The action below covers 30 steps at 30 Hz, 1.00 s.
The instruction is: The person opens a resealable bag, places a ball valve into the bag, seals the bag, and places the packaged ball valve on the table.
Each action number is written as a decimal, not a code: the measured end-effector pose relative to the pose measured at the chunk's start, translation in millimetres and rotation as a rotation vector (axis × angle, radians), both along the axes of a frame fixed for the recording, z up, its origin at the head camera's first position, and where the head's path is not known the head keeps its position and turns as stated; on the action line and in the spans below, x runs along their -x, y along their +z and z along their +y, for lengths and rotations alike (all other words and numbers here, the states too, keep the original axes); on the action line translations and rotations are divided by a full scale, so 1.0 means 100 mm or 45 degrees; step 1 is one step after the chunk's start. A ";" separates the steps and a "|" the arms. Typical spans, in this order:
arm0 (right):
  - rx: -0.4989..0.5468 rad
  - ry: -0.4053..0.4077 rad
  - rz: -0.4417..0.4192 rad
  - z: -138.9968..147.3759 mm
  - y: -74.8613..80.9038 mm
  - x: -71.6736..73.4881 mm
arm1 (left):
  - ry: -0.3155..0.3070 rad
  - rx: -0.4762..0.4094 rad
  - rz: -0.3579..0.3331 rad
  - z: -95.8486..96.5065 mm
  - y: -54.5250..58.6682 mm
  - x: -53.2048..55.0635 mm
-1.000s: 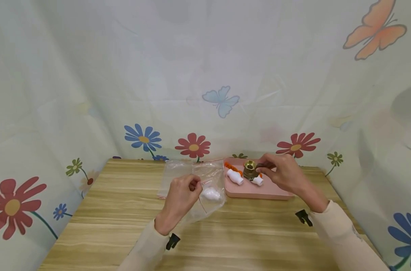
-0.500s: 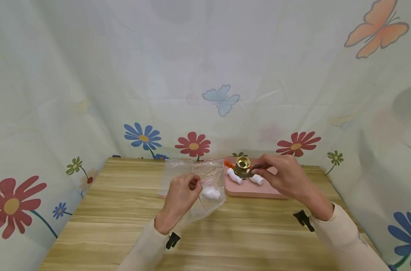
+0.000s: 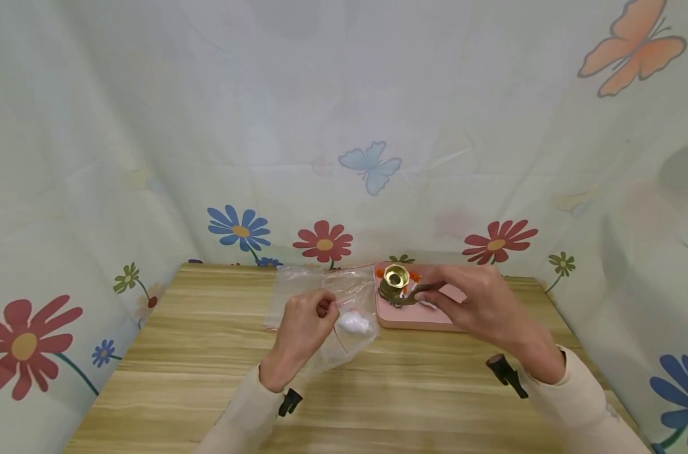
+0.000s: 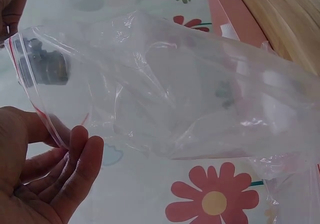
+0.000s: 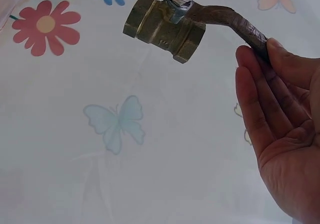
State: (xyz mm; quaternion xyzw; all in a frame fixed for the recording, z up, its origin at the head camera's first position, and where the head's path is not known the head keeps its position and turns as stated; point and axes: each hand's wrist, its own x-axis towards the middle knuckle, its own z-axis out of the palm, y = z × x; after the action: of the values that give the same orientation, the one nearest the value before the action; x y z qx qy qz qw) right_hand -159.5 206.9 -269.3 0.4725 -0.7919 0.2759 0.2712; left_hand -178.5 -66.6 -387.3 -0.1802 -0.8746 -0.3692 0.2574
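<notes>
My right hand (image 3: 485,306) pinches the lever handle (image 5: 245,28) of a brass ball valve (image 5: 162,27) between thumb and fingertips. The valve hangs over the left part of the pink tray, its round opening facing up in the head view. My left hand (image 3: 303,331) pinches the red-lined edge of a clear zip bag (image 4: 160,89) between thumb and fingers. Inside the bag lies a white rounded piece (image 3: 355,323), blurred by the plastic. Through the bag near its mouth, the left wrist view shows the valve (image 4: 47,64) as a dark shape.
The pink tray (image 3: 423,326) stands at the back right of the wooden table (image 3: 219,353). Orange pieces (image 3: 414,276) lie in it, with white pieces mostly hidden by the valve and hand. More clear plastic (image 3: 289,284) lies left of it. A flower-printed curtain (image 3: 264,157) hangs behind.
My right hand has carried the valve leftward across the tray, closer to the bag, and its opening has tipped more toward the head camera. The left hand has stayed in place.
</notes>
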 end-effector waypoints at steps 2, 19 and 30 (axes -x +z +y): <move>0.020 0.020 -0.002 -0.03 0.01 -0.03 | 0.002 -0.002 0.008 0.00 0.00 0.00; 0.147 0.199 0.151 -0.30 -0.07 -0.07 | 0.032 -0.078 0.033 0.08 0.05 -0.03; 0.073 0.076 0.166 -0.36 -0.18 -0.08 | 0.030 -0.106 0.055 0.11 0.05 -0.04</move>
State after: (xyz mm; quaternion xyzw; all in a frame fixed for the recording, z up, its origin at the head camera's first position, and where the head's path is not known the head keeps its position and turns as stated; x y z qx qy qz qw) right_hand -151.7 170.9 -287.0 0.5049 -0.7500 0.2750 0.3272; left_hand -174.4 -55.2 -382.1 -0.1670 -0.8548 -0.3981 0.2879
